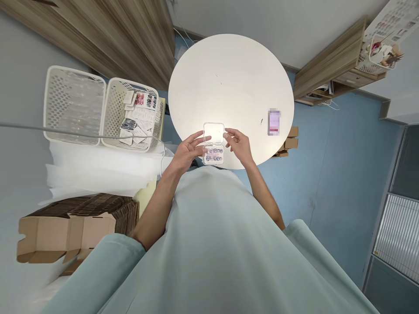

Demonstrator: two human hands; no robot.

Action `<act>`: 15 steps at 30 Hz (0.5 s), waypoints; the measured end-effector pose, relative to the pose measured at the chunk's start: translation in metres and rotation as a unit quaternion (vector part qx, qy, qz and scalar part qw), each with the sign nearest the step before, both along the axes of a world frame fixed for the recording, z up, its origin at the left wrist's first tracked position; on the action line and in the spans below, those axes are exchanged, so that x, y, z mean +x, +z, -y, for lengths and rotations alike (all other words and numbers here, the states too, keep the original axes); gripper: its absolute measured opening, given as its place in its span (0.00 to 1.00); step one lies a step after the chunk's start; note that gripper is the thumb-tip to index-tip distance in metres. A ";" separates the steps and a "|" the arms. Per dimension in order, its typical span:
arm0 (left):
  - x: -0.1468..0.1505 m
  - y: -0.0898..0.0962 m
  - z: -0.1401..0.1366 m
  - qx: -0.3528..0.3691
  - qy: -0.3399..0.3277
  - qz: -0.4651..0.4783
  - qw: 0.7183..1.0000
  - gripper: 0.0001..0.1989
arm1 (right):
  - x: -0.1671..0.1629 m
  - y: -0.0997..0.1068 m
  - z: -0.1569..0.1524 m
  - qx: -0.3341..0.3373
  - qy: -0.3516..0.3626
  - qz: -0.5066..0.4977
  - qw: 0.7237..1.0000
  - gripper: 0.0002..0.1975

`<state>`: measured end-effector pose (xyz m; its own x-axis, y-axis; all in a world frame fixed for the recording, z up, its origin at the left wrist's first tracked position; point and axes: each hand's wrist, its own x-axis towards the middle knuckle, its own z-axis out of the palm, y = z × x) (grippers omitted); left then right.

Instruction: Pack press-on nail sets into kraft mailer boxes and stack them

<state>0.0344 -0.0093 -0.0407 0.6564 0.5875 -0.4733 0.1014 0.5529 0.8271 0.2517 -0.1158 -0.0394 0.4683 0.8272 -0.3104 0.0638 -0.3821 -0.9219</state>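
Observation:
A small clear plastic case (214,143) lies unfolded near the front edge of the round white table, its see-through lid (214,132) on the far side. In its near half sit two rows of small glossy dark and pale pieces (214,154) that look like press-on nails. My left hand (187,152) grips the case from the left, thumb over the near half and fingers at the lid. On the other side, my right hand (240,146) has its thumb and forefinger closed at the lid's right edge.
The white table (229,78) bears a blurred purple phone-like item (274,122) on the right. To the left stand a basket of clear plastic pieces (75,107) and a basket of cards (134,115), with a grey cable (81,134) across them. Flattened cardboard boxes (75,235) lie below.

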 end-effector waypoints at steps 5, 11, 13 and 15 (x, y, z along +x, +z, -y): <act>-0.004 0.000 0.005 -0.003 -0.006 -0.001 1.000 0.46 | -0.008 -0.007 -0.011 0.019 0.016 -0.010 1.000 0.34; -0.009 0.002 0.010 -0.003 0.000 -0.004 1.000 0.45 | -0.011 0.010 -0.008 0.030 0.025 0.019 0.999 0.31; -0.010 0.001 0.012 0.000 0.005 0.001 1.000 0.45 | -0.012 0.017 -0.004 0.029 0.026 0.030 0.999 0.29; -0.011 0.000 0.012 0.003 0.016 0.006 1.000 0.45 | -0.013 0.025 0.002 0.033 0.033 0.042 0.998 0.27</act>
